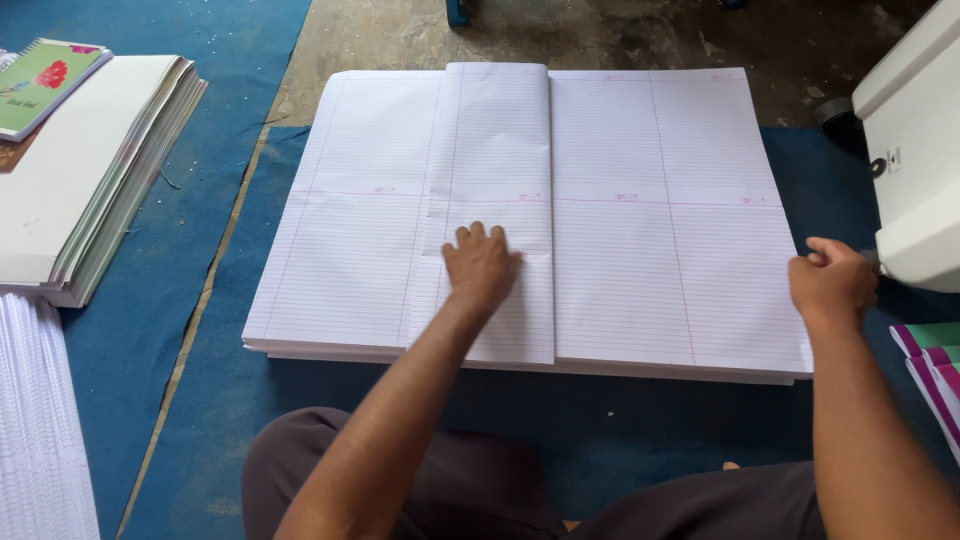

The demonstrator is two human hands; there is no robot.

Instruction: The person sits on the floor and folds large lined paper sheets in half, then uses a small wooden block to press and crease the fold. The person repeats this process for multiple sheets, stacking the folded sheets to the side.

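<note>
The top ruled sheet (500, 200) on the stack of ruled paper (660, 250) on the blue mat (200, 300) is folded over — left hand (480, 265) flat and open pressing it, right hand (832, 283) curled closed at the stack's right edge — the sheets beneath lie unfolded.

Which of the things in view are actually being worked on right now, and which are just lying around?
Being worked on:
- left hand, flat on the folded ruled sheets
- right hand, at the edge of the stack of large ruled sheets

Lying about:
- pile of bound books with a green-covered notebook
- white machine
- purple-edged covers
- blue mat
</note>
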